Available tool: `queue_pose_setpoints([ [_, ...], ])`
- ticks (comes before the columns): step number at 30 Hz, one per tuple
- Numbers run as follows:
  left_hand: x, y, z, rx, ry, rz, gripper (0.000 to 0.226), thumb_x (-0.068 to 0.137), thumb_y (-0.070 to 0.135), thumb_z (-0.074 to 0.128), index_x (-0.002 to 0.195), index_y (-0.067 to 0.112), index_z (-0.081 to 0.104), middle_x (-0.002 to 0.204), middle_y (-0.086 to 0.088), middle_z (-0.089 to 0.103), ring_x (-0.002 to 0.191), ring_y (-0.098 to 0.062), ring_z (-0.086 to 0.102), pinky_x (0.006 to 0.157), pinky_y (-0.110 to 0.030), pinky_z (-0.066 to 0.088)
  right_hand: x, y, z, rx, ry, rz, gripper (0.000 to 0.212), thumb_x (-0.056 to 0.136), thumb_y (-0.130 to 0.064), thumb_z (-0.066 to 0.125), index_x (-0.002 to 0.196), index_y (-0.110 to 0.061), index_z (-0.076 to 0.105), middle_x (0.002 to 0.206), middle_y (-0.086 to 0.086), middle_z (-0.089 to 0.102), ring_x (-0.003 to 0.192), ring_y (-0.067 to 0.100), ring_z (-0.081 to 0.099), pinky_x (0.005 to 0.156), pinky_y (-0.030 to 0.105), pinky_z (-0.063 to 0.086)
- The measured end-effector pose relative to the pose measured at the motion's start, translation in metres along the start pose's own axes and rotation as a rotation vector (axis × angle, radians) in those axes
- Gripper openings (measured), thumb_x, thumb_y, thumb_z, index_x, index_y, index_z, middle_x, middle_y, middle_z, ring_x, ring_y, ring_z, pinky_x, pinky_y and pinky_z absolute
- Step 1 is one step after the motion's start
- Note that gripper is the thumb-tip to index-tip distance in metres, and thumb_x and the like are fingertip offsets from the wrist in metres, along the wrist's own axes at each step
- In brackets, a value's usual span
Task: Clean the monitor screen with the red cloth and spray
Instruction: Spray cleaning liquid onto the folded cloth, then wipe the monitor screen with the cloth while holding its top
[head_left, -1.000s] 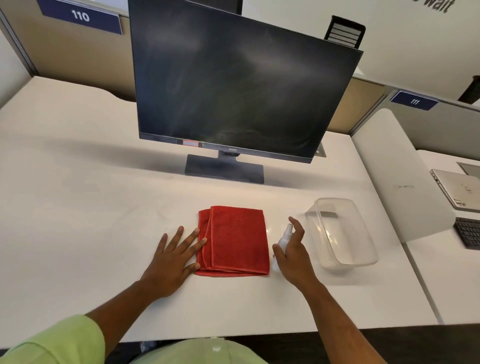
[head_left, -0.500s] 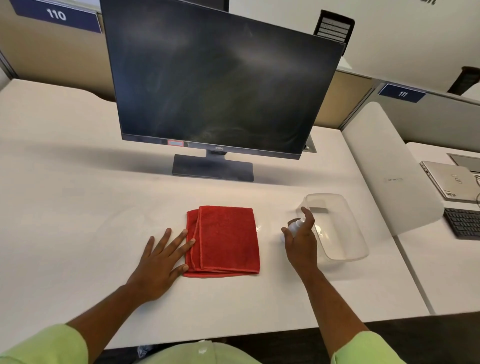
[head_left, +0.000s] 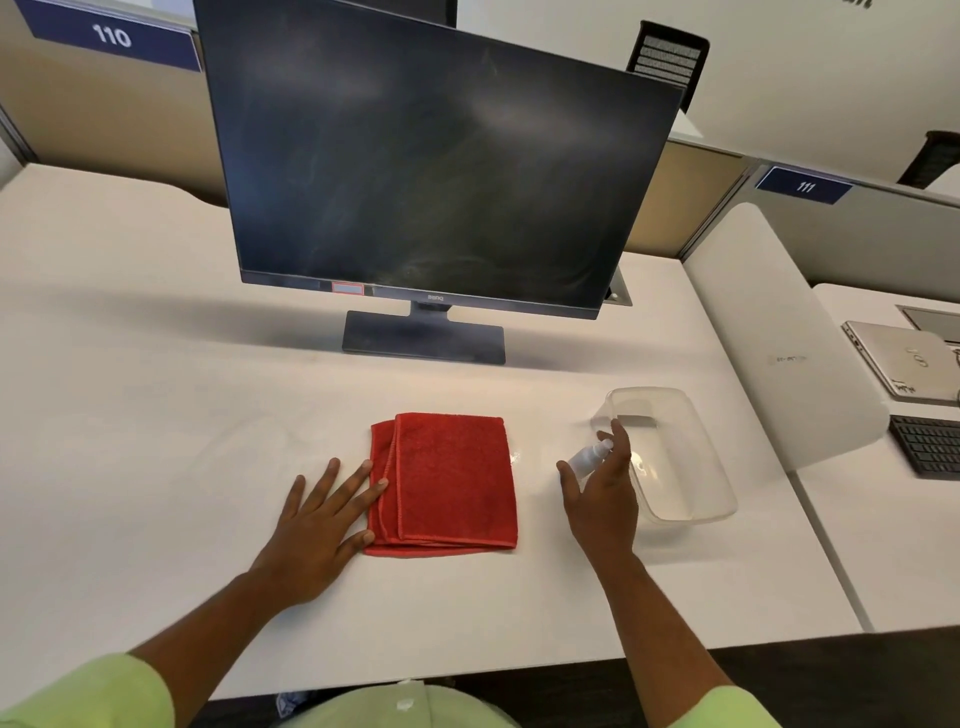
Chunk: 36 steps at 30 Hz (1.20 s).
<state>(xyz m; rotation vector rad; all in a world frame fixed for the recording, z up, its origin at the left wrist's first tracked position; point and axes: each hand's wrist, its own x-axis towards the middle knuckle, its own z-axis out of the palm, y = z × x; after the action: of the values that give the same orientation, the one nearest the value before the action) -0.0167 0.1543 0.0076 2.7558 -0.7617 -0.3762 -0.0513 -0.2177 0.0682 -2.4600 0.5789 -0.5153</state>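
A dark monitor (head_left: 431, 166) with a smeared screen stands at the back of the white desk (head_left: 156, 389). A folded red cloth (head_left: 452, 478) lies flat in front of it. My left hand (head_left: 322, 519) rests flat on the desk with straight fingers, its fingertips touching the cloth's left edge. My right hand (head_left: 602, 493) grips a small clear spray bottle (head_left: 587, 457) just right of the cloth, lifted off the desk, with the index finger over its top.
A clear plastic tub (head_left: 691, 499) sits right behind my right hand. A white divider (head_left: 779, 338) bounds the desk on the right; beyond it lie a laptop (head_left: 904, 364) and a black keyboard (head_left: 930, 447).
My right hand has raised the spray bottle from the desk beside the cloth and carried it a little right, toward the tub. My left hand stays by the cloth.
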Motion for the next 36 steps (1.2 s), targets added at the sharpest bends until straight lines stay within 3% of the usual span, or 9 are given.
queue_pose_setpoints([
  [2, 0.001, -0.001, 0.001, -0.019, -0.003, -0.004, 0.063, 0.097, 0.063, 0.014, 0.154, 0.05, -0.009, 0.164, 0.022, -0.017, 0.151, -0.017, -0.025, 0.122, -0.05, -0.007, -0.006, -0.008, -0.005, -0.019, 0.085, -0.003, 0.088, 0.087, -0.026, 0.081, 0.155, -0.021, 0.026, 0.149, 0.007, 0.051, 0.131, 0.031, 0.058, 0.092, 0.041, 0.057],
  [6, 0.005, 0.001, 0.003, -0.115, -0.001, -0.031, 0.062, 0.094, 0.07, 0.011, 0.153, 0.054, -0.005, 0.163, 0.026, -0.015, 0.151, -0.015, -0.025, 0.12, -0.052, -0.01, -0.027, -0.028, -0.003, 0.022, 0.248, -0.062, 0.068, 0.087, -0.025, 0.081, 0.142, -0.011, 0.043, 0.132, 0.008, 0.057, 0.116, 0.023, 0.06, 0.088, 0.027, 0.051],
  [10, 0.012, 0.01, 0.005, -0.148, 0.048, -0.105, 0.072, 0.094, 0.072, 0.019, 0.158, 0.042, 0.011, 0.167, 0.016, 0.004, 0.154, -0.019, -0.01, 0.12, -0.052, -0.013, -0.058, -0.041, 0.016, 0.085, 0.097, -0.046, 0.047, 0.09, -0.021, 0.079, 0.13, -0.017, 0.055, 0.119, 0.003, 0.064, 0.098, 0.013, 0.064, 0.08, 0.031, 0.06],
  [13, 0.021, 0.021, 0.003, -0.199, 0.108, -0.204, 0.081, 0.09, 0.075, 0.027, 0.157, 0.029, 0.021, 0.163, 0.001, 0.023, 0.151, -0.027, 0.013, 0.122, -0.052, 0.002, -0.072, -0.041, 0.03, 0.037, -0.106, 0.052, 0.032, 0.096, -0.03, 0.074, 0.123, -0.021, 0.062, 0.118, -0.001, 0.066, 0.1, 0.016, 0.068, 0.084, 0.04, 0.064],
  [17, 0.043, 0.031, -0.007, -0.25, 0.153, -0.274, 0.082, 0.089, 0.066, 0.049, 0.155, 0.024, 0.025, 0.159, -0.002, 0.028, 0.145, -0.029, 0.024, 0.118, -0.05, 0.018, -0.08, -0.037, 0.043, -0.112, -0.27, 0.177, 0.051, 0.096, -0.055, 0.065, 0.133, -0.021, 0.059, 0.127, 0.0, 0.061, 0.114, 0.02, 0.065, 0.09, 0.037, 0.059],
  [22, 0.092, 0.027, -0.036, -0.178, 0.075, -0.119, 0.079, 0.094, 0.052, 0.056, 0.159, 0.024, 0.02, 0.166, 0.003, 0.021, 0.151, -0.029, 0.019, 0.122, -0.047, 0.02, -0.076, -0.038, 0.047, -0.208, -0.327, 0.227, 0.066, 0.088, -0.073, 0.062, 0.131, -0.022, 0.058, 0.123, -0.002, 0.063, 0.111, 0.018, 0.063, 0.089, 0.034, 0.057],
  [27, 0.137, 0.036, -0.049, -0.113, -0.052, -0.007, 0.077, 0.093, 0.053, 0.059, 0.157, 0.028, 0.024, 0.166, 0.004, 0.02, 0.154, -0.027, 0.011, 0.122, -0.048, 0.016, -0.068, -0.044, 0.05, -0.162, -0.356, 0.208, 0.044, 0.093, -0.055, 0.07, 0.118, -0.02, 0.064, 0.113, -0.003, 0.064, 0.105, 0.018, 0.064, 0.087, 0.031, 0.055],
  [31, 0.149, 0.038, -0.049, -0.111, -0.137, 0.02, 0.084, 0.09, 0.056, 0.062, 0.157, 0.029, 0.021, 0.167, 0.004, 0.018, 0.155, -0.027, 0.007, 0.122, -0.048, 0.015, -0.061, -0.05, 0.049, 0.023, -0.382, 0.178, 0.013, 0.097, -0.032, 0.069, 0.099, -0.023, 0.061, 0.093, -0.009, 0.064, 0.085, 0.014, 0.064, 0.07, 0.021, 0.048],
  [36, 0.152, 0.043, -0.067, -0.301, -0.196, -0.048, 0.086, 0.088, 0.047, 0.07, 0.157, 0.028, 0.022, 0.163, -0.001, 0.029, 0.154, -0.029, 0.007, 0.121, -0.053, 0.019, -0.044, -0.066, 0.035, 0.387, -0.46, 0.212, 0.011, 0.099, -0.024, 0.067, 0.099, -0.025, 0.056, 0.087, -0.005, 0.065, 0.078, 0.017, 0.064, 0.071, 0.036, 0.056],
])
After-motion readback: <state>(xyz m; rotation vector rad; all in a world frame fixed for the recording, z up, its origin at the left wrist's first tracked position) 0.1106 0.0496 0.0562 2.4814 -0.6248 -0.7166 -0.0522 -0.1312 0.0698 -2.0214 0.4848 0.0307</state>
